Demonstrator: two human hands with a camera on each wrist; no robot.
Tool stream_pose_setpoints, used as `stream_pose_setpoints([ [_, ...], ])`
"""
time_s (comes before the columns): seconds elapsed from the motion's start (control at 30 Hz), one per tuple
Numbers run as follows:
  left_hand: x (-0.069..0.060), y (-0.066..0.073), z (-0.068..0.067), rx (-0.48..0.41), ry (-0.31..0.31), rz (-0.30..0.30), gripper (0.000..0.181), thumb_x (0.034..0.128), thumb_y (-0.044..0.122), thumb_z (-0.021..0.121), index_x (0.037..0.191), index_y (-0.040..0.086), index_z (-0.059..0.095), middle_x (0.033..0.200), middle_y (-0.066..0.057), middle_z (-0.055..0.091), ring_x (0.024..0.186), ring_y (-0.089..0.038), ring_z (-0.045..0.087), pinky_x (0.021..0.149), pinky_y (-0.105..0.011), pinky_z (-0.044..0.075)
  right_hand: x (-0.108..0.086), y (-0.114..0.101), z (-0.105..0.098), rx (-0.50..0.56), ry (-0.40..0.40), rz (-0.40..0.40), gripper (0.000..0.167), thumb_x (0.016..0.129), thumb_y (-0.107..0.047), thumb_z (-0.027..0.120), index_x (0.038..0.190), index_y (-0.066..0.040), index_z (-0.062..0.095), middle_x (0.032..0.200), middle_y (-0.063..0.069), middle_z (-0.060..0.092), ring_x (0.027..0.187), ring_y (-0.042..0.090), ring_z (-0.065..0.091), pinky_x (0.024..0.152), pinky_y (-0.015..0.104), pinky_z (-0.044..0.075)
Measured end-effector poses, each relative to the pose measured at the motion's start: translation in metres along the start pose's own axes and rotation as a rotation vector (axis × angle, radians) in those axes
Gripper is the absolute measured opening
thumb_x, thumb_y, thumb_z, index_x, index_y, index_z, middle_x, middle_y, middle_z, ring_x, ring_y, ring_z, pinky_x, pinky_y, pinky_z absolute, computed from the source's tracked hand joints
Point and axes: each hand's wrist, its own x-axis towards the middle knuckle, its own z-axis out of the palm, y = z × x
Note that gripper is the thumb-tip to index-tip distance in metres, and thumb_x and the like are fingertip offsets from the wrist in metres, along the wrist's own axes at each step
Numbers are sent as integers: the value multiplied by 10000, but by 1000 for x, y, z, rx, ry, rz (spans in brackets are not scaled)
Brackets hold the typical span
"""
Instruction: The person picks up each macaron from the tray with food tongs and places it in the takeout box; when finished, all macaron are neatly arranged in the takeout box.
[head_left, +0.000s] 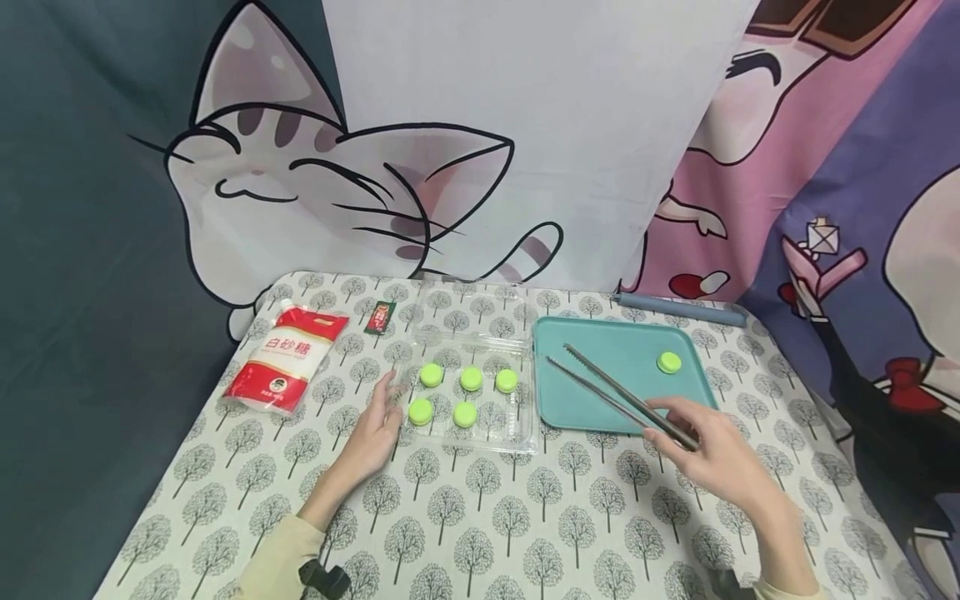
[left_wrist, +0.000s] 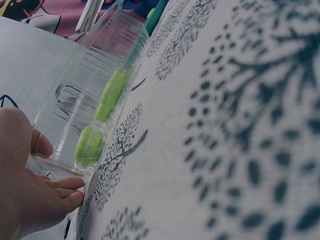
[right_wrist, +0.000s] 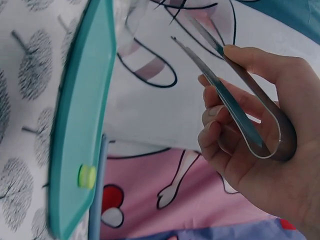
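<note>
A clear plastic box with its lid folded back holds several round green macarons. My left hand grips the box's left side; in the left wrist view a digit shows through the plastic and other fingertips are low outside the wall. My right hand holds metal tongs near their bend, their arms apart with nothing between the tips. Those tips hang over a teal tray, where a single green macaron lies to the right.
At the left lies a red and white bag of sugar, with a small dark green and red packet beyond it. A grey-blue bar runs along the back right edge. Printed cloth hangs behind the table.
</note>
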Motion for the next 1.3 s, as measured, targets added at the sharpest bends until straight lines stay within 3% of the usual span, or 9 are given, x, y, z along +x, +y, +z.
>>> stream_pose_setpoints([
  [0.57, 0, 0, -1, 6, -6, 12, 632, 1051, 79, 391, 1613, 50, 103, 1580, -237, 393, 1418, -503, 403, 1189, -658, 281, -23, 40, -14, -120, 70, 264, 411, 960, -290, 697, 1306, -82, 621, 724, -17, 565, 546, 51, 412, 485, 241, 334],
  [0.93, 0, 0, 0, -5, -3, 2, 637, 1050, 84, 395, 1617, 64, 104, 1587, -228, 389, 1424, -495, 400, 1188, -661, 280, -32, 64, -16, -165, 101, 352, 439, 973, -296, 664, 1330, -51, 596, 792, 55, 627, 574, 73, 443, 504, 250, 349],
  [1.1, 0, 0, -1, -7, -5, -1, 638, 1050, 87, 390, 1619, 72, 102, 1588, -227, 387, 1427, -493, 397, 1189, -659, 282, -34, 74, -16, -190, 111, 382, 452, 970, -308, 657, 1319, -27, 601, 848, 128, 671, 640, 147, 521, 556, 283, 384],
  [1.3, -1, 1, 0, -10, -4, -6, 640, 1048, 87, 396, 1619, 76, 107, 1586, -224, 392, 1426, -491, 401, 1191, -653, 284, -37, 85, -16, -204, 98, 409, 459, 966, -311, 655, 1289, 10, 600, 914, 253, 696, 742, 347, 648, 558, 361, 453],
])
